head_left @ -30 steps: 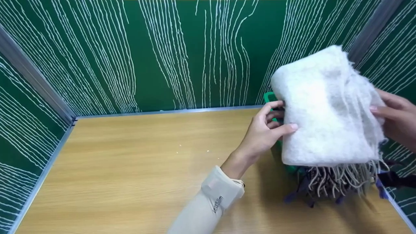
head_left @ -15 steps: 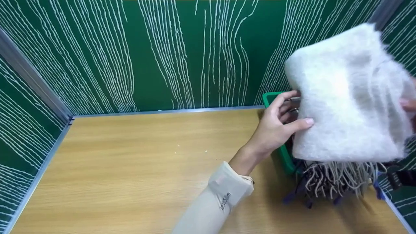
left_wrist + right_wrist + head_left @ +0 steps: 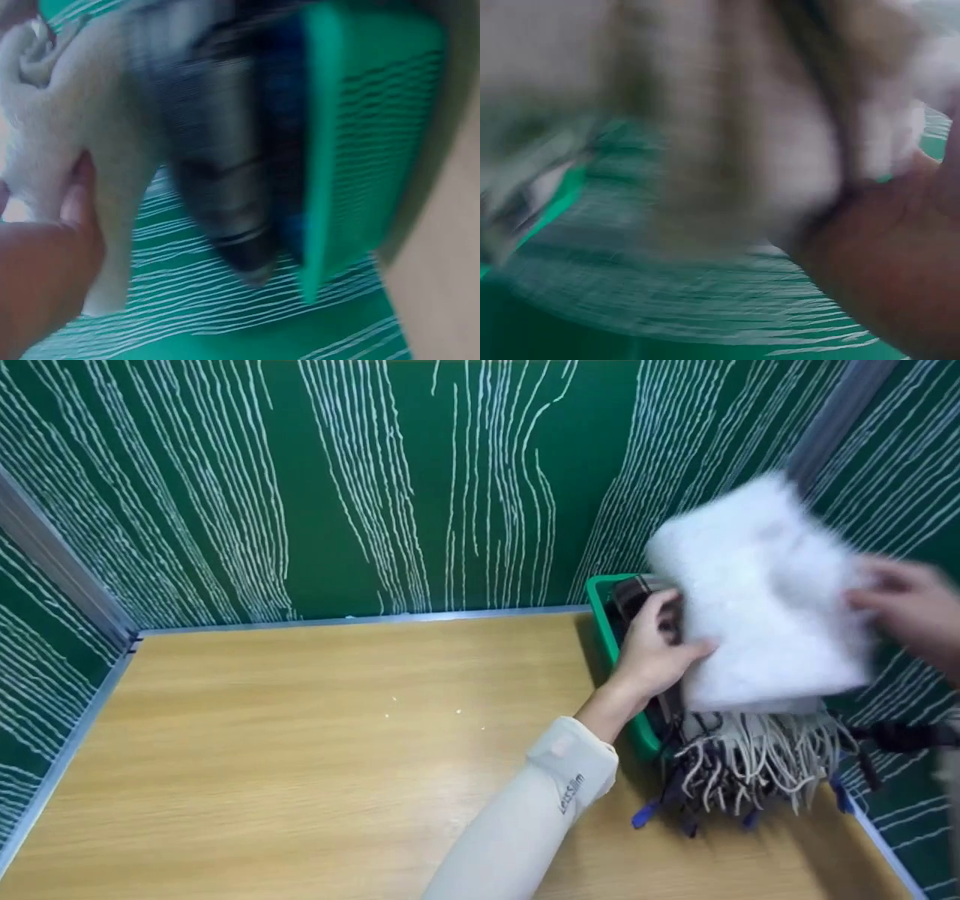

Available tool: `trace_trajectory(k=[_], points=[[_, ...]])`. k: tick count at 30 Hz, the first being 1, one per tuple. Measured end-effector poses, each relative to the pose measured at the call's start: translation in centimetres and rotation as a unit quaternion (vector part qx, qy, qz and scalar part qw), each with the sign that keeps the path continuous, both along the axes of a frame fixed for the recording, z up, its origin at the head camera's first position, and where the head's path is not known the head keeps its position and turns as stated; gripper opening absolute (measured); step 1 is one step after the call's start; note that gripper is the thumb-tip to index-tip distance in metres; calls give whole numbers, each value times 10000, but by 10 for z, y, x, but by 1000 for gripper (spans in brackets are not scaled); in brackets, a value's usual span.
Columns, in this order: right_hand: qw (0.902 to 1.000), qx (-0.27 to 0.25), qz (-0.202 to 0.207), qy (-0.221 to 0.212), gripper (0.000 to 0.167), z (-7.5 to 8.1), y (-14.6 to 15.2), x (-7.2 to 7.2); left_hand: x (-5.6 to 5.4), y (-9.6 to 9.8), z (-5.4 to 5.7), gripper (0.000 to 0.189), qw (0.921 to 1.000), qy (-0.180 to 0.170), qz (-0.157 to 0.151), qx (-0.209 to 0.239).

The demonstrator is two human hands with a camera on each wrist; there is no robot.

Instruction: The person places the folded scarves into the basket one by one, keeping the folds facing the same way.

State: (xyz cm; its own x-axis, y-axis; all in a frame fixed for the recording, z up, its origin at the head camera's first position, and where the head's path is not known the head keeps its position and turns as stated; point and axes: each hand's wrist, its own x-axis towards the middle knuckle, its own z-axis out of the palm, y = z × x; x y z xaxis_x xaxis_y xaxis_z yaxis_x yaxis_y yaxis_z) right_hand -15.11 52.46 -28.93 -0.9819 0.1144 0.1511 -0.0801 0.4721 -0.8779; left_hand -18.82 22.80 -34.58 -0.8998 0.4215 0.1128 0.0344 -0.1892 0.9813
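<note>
A folded, fluffy white scarf (image 3: 757, 592) is held up over the green basket in the head view, blurred by motion. My left hand (image 3: 652, 652) pinches its left edge, thumb in front and fingers behind. At the opposite edge, my right hand (image 3: 907, 604) grips the cloth, thumb on the near face. The left wrist view has the left hand (image 3: 56, 259) pressing its thumb into the soft scarf (image 3: 101, 120), beside the basket. Blurred pale cloth (image 3: 727, 127) fills much of the right wrist view next to the right hand (image 3: 885, 255).
The green plastic basket (image 3: 602, 611) stands at the table's right, holding dark folded cloth (image 3: 631, 594). Pale and dark fringe (image 3: 750, 761) hangs over its near side, with blue tips below. Green walls with white lines enclose the wooden table (image 3: 300, 750), where a few white specks lie.
The scarf first rose to the right, then came back left and slightly down. Both hands kept hold of it. More of the basket and the fringe shows now, and the head view has shifted slightly.
</note>
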Motion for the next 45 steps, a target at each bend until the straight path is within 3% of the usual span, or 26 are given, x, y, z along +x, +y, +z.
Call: trace_trajectory(k=[1,3,5,8,15,20,28,36,45], points=[[9976,595,-121,-318,27,-8,-1,-4,-1,3,-8,63,9993,-48,220,-287],[9793,1665,-331,-1101,50,-21,-3,-7,-1,8,-20,61,9953,-44,568,-787],[9673,2013,-296,-1512,73,-31,-6,-10,0,9,-27,59,9909,26,752,-1115],[9664,1889,-390,-1700,80,-36,-7,-9,1,9,-31,61,9860,220,884,-1398],[9734,1641,-541,-1506,77,-34,-7,4,6,16,-31,81,9752,644,1032,-1850],[9656,2108,-522,-1432,82,-26,-20,11,6,19,-31,77,9713,931,969,-1964],[9451,2942,-101,-1416,84,-26,-34,10,3,22,-30,75,9717,870,874,-2017],[9399,2686,116,-2107,94,-47,-27,8,7,27,-37,74,9581,931,733,-2609],[9417,2484,38,-2267,91,-66,-28,3,6,27,-45,73,9518,835,692,-2868]])
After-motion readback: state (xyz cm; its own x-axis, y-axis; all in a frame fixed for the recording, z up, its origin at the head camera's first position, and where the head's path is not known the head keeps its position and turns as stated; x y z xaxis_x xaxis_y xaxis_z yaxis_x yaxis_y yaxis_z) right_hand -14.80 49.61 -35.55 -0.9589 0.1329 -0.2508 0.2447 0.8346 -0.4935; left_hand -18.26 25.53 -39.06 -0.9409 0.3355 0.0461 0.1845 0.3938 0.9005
